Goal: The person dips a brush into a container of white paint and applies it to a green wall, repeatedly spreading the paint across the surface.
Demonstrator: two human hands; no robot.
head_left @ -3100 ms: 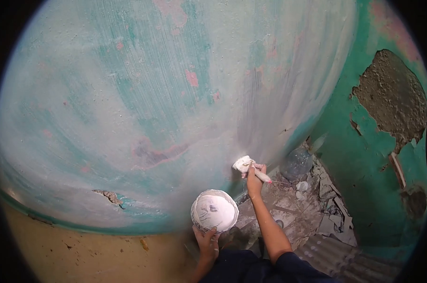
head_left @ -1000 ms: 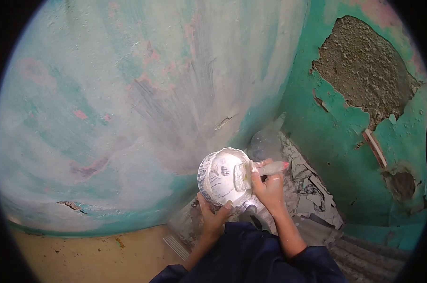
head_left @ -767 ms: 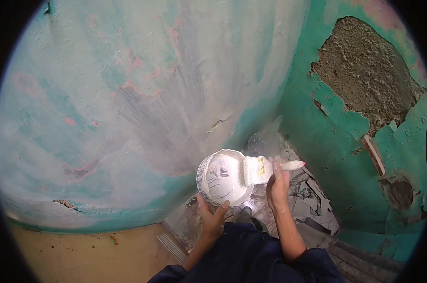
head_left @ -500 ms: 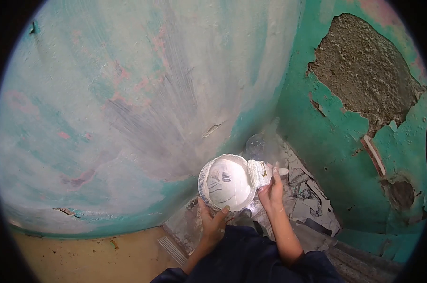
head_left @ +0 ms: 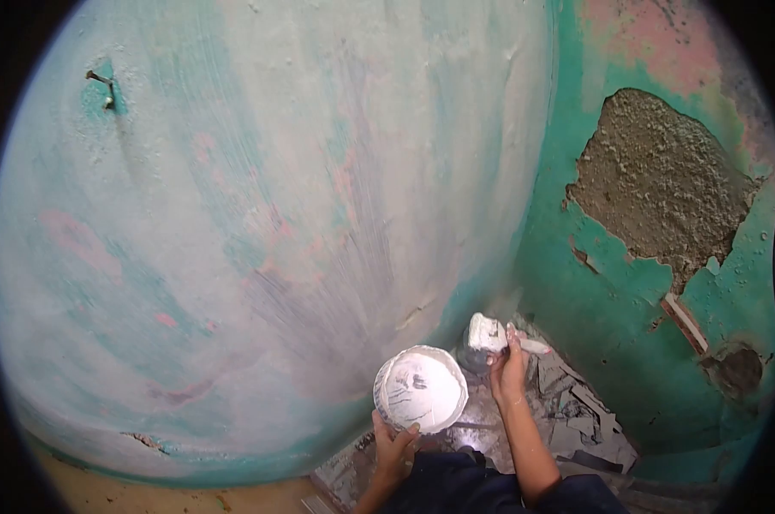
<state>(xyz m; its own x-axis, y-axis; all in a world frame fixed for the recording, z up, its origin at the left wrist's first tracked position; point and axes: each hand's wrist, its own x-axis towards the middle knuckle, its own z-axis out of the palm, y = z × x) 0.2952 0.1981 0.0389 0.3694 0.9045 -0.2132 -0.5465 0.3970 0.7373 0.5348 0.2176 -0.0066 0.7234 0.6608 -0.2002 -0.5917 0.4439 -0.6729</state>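
Observation:
My left hand (head_left: 395,446) grips the lower rim of a round white tub (head_left: 421,391), thumb over the edge. White, paint-like matter coats the inside of the tub, with dark streaks showing near its middle. My right hand (head_left: 511,364) is closed around the handle of a wide paintbrush (head_left: 488,332). The bristle end is caked white and points left, up and to the right of the tub and apart from it. The pale handle sticks out to the right past my fingers.
A wall (head_left: 319,214) with streaky white over teal stands ahead. On the green wall (head_left: 593,283) at right, a bare plaster patch (head_left: 661,180) shows. Broken debris (head_left: 576,411) litters the corner floor. A bent nail (head_left: 103,84) juts out at upper left.
The brush has left the tub's rim and moved up and to the right. The view has tilted upward, so the walls sit lower and the nail shows fully. My left hand keeps the tub.

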